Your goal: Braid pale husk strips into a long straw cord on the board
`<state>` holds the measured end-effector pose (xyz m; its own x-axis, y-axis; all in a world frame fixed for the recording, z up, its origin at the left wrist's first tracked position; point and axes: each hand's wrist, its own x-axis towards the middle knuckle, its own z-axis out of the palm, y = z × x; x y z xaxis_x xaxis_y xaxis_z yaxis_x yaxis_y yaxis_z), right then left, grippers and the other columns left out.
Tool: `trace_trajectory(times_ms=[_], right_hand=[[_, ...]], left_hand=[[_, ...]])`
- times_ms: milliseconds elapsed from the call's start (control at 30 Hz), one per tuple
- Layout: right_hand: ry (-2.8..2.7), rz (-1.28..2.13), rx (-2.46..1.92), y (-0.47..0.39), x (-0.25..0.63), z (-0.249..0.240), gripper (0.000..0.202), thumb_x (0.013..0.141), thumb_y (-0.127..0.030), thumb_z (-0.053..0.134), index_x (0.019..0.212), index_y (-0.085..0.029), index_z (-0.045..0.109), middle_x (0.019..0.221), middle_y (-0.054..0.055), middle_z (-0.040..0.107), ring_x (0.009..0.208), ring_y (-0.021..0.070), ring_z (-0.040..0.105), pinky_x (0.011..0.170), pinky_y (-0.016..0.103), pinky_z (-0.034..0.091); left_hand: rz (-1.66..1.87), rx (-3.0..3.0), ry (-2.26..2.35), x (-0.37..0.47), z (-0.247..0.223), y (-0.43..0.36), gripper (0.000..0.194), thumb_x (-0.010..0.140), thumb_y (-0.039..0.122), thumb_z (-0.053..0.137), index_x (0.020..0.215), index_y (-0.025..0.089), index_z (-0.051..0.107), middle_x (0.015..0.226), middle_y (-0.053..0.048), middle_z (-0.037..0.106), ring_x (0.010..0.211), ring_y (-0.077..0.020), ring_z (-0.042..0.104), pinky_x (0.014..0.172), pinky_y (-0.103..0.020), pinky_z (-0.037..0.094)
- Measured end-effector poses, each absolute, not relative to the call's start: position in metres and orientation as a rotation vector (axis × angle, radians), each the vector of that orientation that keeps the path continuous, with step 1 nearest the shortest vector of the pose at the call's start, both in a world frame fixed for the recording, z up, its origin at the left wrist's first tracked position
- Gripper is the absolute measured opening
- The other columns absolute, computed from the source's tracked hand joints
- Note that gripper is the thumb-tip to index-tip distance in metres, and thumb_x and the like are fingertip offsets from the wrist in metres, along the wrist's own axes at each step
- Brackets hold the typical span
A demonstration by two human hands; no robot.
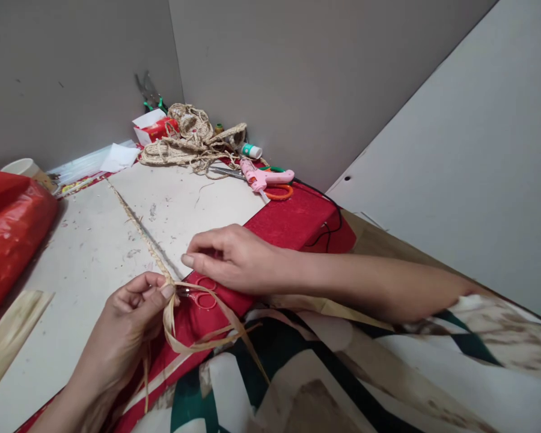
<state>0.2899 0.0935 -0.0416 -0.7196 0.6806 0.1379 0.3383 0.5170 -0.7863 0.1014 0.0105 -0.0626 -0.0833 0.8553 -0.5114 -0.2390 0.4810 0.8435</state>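
My left hand (133, 316) pinches the near end of a thin straw-coloured braid (146, 237) between thumb and fingers. The braid stretches away across the white board. Loose flat strands (228, 310) leave the pinch, loop to the right and hang over the red cloth and my lap. My right hand (228, 258) is just above and right of that end, thumb and forefinger drawn together; whatever they hold, if anything, is hidden. Beneath it, small red-handled scissors (205, 294) lie on the red cloth, partly behind the strands.
A red plastic bag (13, 234) and a wide dried leaf strip (13, 337) lie on the left of the white board (90, 258). At the back are coiled braided cord (175, 150), a pink glue gun (265, 175), orange-handled scissors (279, 192) and pruning shears (148, 93). Grey panels (275, 66) border the table.
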Motion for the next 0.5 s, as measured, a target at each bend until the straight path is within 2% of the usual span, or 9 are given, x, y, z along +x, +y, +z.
trace_trajectory(times_ms=[67, 167, 267, 367, 500], right_hand=[[-2.243, 1.394, -0.793, 0.100, 0.280, -0.053, 0.023, 0.091, -0.031, 0.050, 0.091, -0.012, 0.063, 0.077, 0.002, 0.061, 0.067, 0.0089, 0.051, 0.062, 0.022, 0.036], [-2.242, 1.852, -0.715, 0.102, 0.268, -0.064, 0.022, 0.091, -0.032, 0.050, 0.083, -0.012, 0.058, 0.065, -0.002, 0.054, 0.056, 0.0072, 0.046, 0.056, 0.021, 0.036], [-2.287, 1.866, -0.741, 0.104, 0.263, -0.062, 0.024, 0.089, -0.028, 0.053, 0.071, -0.013, 0.054, 0.059, -0.004, 0.047, 0.053, 0.0058, 0.039, 0.055, 0.020, 0.034], [-2.284, 1.960, -0.735, 0.107, 0.263, -0.059, 0.027, 0.090, -0.023, 0.048, 0.066, -0.013, 0.051, 0.056, -0.005, 0.046, 0.050, 0.0050, 0.038, 0.053, 0.019, 0.033], [-2.151, 2.035, -0.784, 0.105, 0.263, -0.068, 0.026, 0.086, -0.027, 0.050, 0.063, -0.015, 0.049, 0.050, -0.006, 0.040, 0.045, 0.0050, 0.033, 0.046, 0.020, 0.027]], left_hand=[[1.004, 0.596, 1.347, 0.100, -0.063, 0.011, 0.025, 0.067, 0.030, 0.081, 0.079, 0.020, 0.062, 0.054, 0.006, 0.058, 0.040, -0.0035, 0.045, 0.041, -0.011, 0.030], [0.999, 0.610, 1.347, 0.098, -0.065, 0.012, 0.025, 0.065, 0.026, 0.082, 0.081, 0.020, 0.062, 0.056, 0.006, 0.059, 0.045, -0.0056, 0.051, 0.043, -0.012, 0.035], [0.981, 0.668, 1.380, 0.096, -0.066, 0.012, 0.024, 0.064, 0.024, 0.081, 0.081, 0.019, 0.064, 0.059, 0.004, 0.061, 0.047, -0.0070, 0.052, 0.046, -0.015, 0.038], [0.946, 0.788, 1.435, 0.094, -0.066, 0.013, 0.024, 0.064, 0.029, 0.081, 0.080, 0.018, 0.067, 0.062, 0.001, 0.063, 0.050, -0.0104, 0.053, 0.048, -0.019, 0.041], [0.871, 1.005, 1.539, 0.093, -0.065, 0.013, 0.024, 0.067, 0.036, 0.078, 0.079, 0.018, 0.068, 0.064, -0.001, 0.065, 0.052, -0.0115, 0.052, 0.048, -0.020, 0.039]])
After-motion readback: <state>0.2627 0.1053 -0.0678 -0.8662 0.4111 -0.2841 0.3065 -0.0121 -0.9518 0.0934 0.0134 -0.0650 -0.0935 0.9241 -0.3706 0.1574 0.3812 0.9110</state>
